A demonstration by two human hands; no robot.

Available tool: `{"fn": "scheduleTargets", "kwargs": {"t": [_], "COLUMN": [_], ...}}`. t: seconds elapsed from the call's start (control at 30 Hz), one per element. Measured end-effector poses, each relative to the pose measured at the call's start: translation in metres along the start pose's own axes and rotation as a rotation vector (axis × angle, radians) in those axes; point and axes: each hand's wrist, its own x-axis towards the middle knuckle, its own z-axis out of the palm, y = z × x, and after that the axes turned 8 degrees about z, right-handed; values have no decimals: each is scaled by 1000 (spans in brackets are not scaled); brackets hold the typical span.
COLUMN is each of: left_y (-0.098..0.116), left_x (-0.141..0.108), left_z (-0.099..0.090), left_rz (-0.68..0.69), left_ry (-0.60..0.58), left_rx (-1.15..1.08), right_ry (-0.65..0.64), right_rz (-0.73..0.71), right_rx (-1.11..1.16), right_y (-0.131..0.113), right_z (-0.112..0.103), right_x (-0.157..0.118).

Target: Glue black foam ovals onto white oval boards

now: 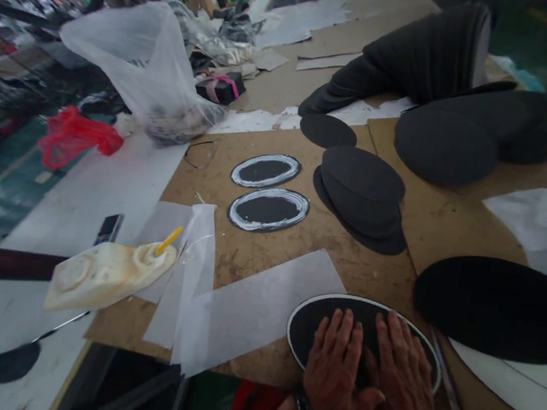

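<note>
Near the table's front edge lies a black oval piece with a white rim (305, 330). My left hand (337, 368) rests flat on its middle, fingers stretched out. Beside it my right hand (405, 377) also lies flat on the piece, fingers extended, with the two thumbs close together. A larger plain black oval (496, 308) is just to the right, above some white oval sheets (526, 386). Farther back, two small dark ovals, one behind (265, 171) and one in front (267, 209), carry a ring of smeared white paste.
Loose dark ovals (362, 176) and a long leaning stack of them (415, 49) sit behind. White paper (260, 304) lies left of my hands. A cut-open plastic bottle (107, 277) with a yellow stick stands at left, near a clear bag (146, 60) and a red bag (81, 136).
</note>
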Motion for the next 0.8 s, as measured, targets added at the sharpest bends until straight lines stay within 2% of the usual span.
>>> {"fn": "scheduleTargets", "kwargs": {"t": [0.13, 0.3, 0.4, 0.57, 0.7, 0.8], "left_y": [2, -7, -17, -46, -68, -72], "left_x": [1, -2, -2, -7, -16, -20], "left_z": [16, 19, 15, 3, -6, -17], "left_rz": [-33, -35, -51, -36, -76, -80], "left_ry": [20, 48, 33, -77, -127, -147], "left_rx": [-30, -10, 22, 85, 139, 156], "right_ry": [-36, -41, -47, -47, -61, -22], "right_rz": [-60, -19, -5, 59, 82, 103], "right_rx": [-3, -29, -43, -32, -20, -34], "right_y": [-1, 0, 0, 1, 2, 1], "right_z": [8, 13, 14, 20, 18, 13], "right_x": [5, 5, 5, 5, 5, 6]}}
